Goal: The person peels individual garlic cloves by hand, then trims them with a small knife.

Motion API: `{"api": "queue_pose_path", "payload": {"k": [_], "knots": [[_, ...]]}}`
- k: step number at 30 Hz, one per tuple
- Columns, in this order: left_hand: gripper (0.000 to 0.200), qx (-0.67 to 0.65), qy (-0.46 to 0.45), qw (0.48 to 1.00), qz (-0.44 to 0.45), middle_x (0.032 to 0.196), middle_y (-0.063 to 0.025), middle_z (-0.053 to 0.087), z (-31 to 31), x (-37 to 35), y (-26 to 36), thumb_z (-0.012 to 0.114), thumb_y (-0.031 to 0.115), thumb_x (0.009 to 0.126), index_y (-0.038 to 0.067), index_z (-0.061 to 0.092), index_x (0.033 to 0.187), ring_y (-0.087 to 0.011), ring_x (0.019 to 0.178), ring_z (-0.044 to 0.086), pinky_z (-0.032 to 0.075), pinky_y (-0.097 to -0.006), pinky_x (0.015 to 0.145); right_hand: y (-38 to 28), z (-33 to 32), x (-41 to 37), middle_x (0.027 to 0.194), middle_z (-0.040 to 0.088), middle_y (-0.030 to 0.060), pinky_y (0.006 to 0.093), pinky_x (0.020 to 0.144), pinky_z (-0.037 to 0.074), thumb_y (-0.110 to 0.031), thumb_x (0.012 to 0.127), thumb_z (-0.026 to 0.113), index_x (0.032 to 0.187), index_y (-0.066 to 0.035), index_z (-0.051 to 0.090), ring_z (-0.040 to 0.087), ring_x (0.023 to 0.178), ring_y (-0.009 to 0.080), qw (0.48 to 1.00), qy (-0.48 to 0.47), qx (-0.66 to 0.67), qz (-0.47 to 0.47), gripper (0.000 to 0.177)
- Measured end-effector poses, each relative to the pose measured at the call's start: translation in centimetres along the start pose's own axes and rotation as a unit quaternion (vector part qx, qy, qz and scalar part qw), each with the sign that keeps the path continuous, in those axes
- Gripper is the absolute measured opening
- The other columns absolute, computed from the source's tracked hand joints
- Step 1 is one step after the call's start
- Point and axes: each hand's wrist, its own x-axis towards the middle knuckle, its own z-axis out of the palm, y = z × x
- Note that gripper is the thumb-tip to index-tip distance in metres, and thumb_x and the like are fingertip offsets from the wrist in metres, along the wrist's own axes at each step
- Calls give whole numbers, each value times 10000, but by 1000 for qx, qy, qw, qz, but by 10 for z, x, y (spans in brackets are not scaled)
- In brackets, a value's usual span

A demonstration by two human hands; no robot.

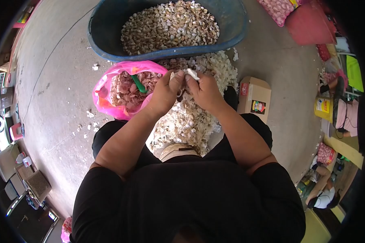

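Note:
My left hand (166, 91) and my right hand (207, 91) meet at the near edge of a blue tub (158, 54). Both are closed, with a white piece of garlic (192, 74) pinched between their fingertips. Many loose garlic cloves (170, 26) lie in the tub. Beside my left hand is a pink plastic bag (102, 106) of reddish skins, with a green-handled tool (138, 84) on top. Below my hands, pale garlic skins (186, 121) form a heap between my legs. Whatever my palms cover is hidden.
A cardboard box (253, 97) stands right of the heap. At the upper right are a net sack of garlic (276, 10) and a red basin (310, 24). Other people sit at the far right, one in a white top (325, 198). Woven baskets (37, 185) are at the left.

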Motion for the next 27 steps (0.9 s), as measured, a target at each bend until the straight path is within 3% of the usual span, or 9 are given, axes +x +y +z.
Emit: {"api": "queue_pose_path", "payload": {"k": [6, 13, 14, 16, 18, 19, 22, 25, 27], "knots": [[342, -267, -21, 956, -116, 713, -34, 514, 5, -6, 6, 462, 407, 841, 71, 521, 869, -116, 578, 460, 355, -225, 493, -13, -7, -3, 667, 577, 64, 281, 550, 415, -211, 863, 476, 883, 6, 556, 500, 585, 120, 984, 7, 168, 53, 232], [302, -438, 12, 896, -75, 713, -35, 498, -22, 18, 1, 453, 358, 854, 65, 526, 867, -112, 605, 414, 338, -216, 523, -8, -24, -7, 638, 523, 3, 222, 503, 380, -235, 866, 483, 792, -7, 540, 466, 567, 61, 950, 15, 296, 100, 247], [303, -409, 52, 908, -72, 723, -31, 496, -30, 23, -1, 443, 356, 860, 65, 527, 853, -105, 610, 410, 341, -216, 535, -12, -35, -6, 635, 510, -2, 210, 494, 374, -240, 865, 485, 774, -12, 534, 464, 565, 54, 935, 26, 335, 114, 250], [316, -300, -38, 953, -17, 779, -46, 514, -23, 13, 9, 526, 306, 833, 27, 480, 974, -108, 640, 456, 385, -220, 539, -10, -43, 1, 670, 558, 82, 307, 554, 428, -266, 820, 538, 783, 2, 531, 550, 615, 193, 993, -13, 67, 99, 271], [360, -156, -53, 986, 12, 845, -47, 534, -14, 12, 4, 588, 260, 800, 21, 468, 1040, -104, 707, 480, 412, -232, 599, 7, -35, 1, 690, 579, 135, 369, 569, 443, -283, 784, 573, 774, 10, 526, 578, 651, 275, 965, -57, -254, 21, 297], [388, -83, -54, 993, 73, 892, -48, 545, -11, 14, 2, 607, 218, 789, 27, 452, 1088, -103, 774, 492, 427, -239, 666, 15, -30, -3, 737, 577, 187, 414, 614, 437, -309, 752, 595, 841, 14, 519, 569, 713, 346, 952, -111, -273, 84, 344], [434, 70, -47, 989, 123, 898, -57, 549, -10, 13, 5, 626, 221, 775, 26, 437, 1113, -105, 807, 502, 430, -241, 711, 25, -21, -3, 759, 586, 174, 388, 608, 440, -329, 771, 579, 928, -6, 499, 579, 712, 324, 949, -95, -286, 96, 368], [383, 172, -44, 974, 143, 864, -60, 548, -5, 10, 5, 535, 269, 838, 25, 430, 1114, -100, 752, 496, 430, -237, 671, 9, -27, 3, 775, 592, 160, 369, 590, 441, -360, 787, 561, 956, -40, 482, 583, 696, 314, 998, -31, -19, 56, 371], [325, 97, -40, 985, 134, 821, -52, 537, -1, 10, 2, 452, 288, 876, 22, 440, 1062, -98, 713, 484, 424, -239, 637, 7, -13, 1, 736, 588, 155, 361, 577, 441, -371, 795, 550, 932, -51, 481, 588, 674, 303, 998, -7, 63, 9, 355]]}}
